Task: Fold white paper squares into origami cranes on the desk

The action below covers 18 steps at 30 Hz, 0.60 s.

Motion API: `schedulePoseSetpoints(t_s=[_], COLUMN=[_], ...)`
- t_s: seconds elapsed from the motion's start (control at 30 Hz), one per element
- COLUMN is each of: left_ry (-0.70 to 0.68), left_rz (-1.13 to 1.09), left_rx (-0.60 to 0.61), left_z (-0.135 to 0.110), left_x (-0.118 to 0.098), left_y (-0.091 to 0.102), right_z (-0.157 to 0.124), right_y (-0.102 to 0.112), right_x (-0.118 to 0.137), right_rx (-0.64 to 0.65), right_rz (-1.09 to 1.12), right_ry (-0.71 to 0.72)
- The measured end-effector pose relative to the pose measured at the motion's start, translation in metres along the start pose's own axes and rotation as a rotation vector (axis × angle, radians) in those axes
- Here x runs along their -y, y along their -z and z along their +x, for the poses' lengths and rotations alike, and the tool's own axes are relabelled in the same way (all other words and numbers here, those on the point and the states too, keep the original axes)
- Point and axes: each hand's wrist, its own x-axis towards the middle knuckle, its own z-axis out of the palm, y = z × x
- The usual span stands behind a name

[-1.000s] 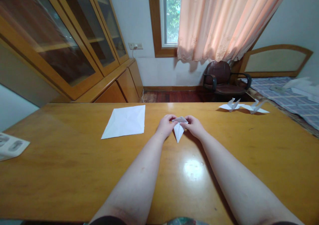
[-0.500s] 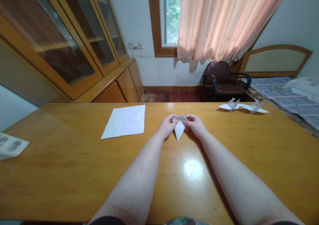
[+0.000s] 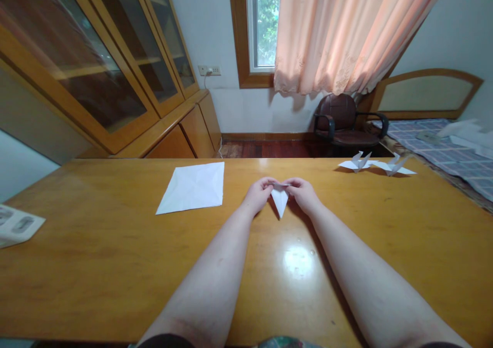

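Note:
Between my two hands is a small folded white paper [image 3: 280, 198], with a narrow tip pointing toward me. My left hand [image 3: 260, 193] pinches its upper left corner, and my right hand [image 3: 301, 191] pinches the upper right one. The fingers of both hands are closed on the paper and hide part of its upper edge. A flat white paper sheet [image 3: 194, 188] with faint creases lies to the left of my left hand. Toward the back right stand two folded paper cranes [image 3: 358, 163] side by side, their wings spread.
All this rests on a wooden table [image 3: 115, 266]. A printed paper item [image 3: 21, 227] lies at the far left edge. Beyond the table are a glass-door cabinet [image 3: 162, 101], a brown armchair [image 3: 341, 119] and a bed [image 3: 442, 148].
The upper part of the folded paper has tipped down and now looks like a thin edge. Its pointed tip has shifted slightly right. Both hands stay nearly in place.

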Motion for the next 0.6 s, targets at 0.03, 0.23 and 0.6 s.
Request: schedulePoseSetpoints(t_s=[0.03, 0.23, 0.6], left_ry=[0.003, 0.017, 0.094], left_rz=[-0.004, -0.059, -0.072], left_rx=[-0.003, -0.058, -0.111], left_z=[0.0, 0.001, -0.001], left_x=[0.001, -0.003, -0.008], left_y=[0.0, 0.0, 0.001], right_z=[0.0, 0.0, -0.005], right_y=[0.0, 0.001, 0.003], right_x=[0.0, -0.002, 0.001], right_rx=[-0.011, 0.016, 0.094], right_rz=[0.001, 0.035, 0.137], right_ry=[-0.001, -0.014, -0.015])
